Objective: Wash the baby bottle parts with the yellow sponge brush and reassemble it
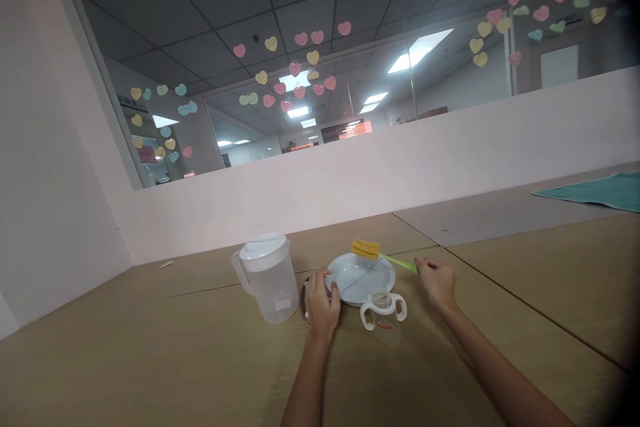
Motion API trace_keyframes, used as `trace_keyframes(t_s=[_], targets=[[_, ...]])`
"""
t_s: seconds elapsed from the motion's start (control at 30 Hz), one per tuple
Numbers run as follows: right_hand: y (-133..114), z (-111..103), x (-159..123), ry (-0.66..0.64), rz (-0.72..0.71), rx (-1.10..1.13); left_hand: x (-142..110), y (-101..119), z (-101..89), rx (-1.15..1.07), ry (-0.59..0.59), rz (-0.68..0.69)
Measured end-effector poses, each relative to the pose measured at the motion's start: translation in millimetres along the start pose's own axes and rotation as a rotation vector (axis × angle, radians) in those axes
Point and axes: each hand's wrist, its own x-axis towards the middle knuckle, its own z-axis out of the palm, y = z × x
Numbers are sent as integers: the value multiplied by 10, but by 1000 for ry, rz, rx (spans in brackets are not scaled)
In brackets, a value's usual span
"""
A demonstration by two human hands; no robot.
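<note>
My right hand [438, 282] is closed around the end of the green handle of a sponge brush [367, 249]. Its yellow sponge head is over the far rim of a white bowl [345, 298]. At the bowl's left edge is my left hand [323, 300], thumb and fingers apart; whether it touches the rim I cannot tell. Partly hidden under that hand lies a dark round object [303, 300] with something small and white by it. A clear baby bottle [384, 320] with two white handles stands uncapped in front of the bowl.
To the left stands a translucent pitcher [274, 287] with a white lid. A teal cloth [600, 191] lies at the far right of the wooden table [165, 360]. Near the left wall is a small flat strip [166, 264]. Behind rises a low wall [260, 203] with a window.
</note>
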Motion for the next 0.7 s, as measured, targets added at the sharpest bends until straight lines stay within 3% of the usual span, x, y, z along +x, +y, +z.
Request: trace_keyframes(t_s=[0.1,0.2,0.37,0.5,0.6,0.7], targets=[[31,27,10,6,-18,2,-134,262,128,-200,-128,309],[53,52,16,15,-35,12,-261,476,266,-333,-230,401],[68,70,22,20,-37,27,-366,590,378,-538,-280,226],[83,72,27,4,-27,57,-423,587,471,-726,-438,1],[89,74,34,-8,-5,96,-442,623,530,-788,-551,-42],[88,84,46,-50,31,156,-416,679,501,-742,-484,-15]])
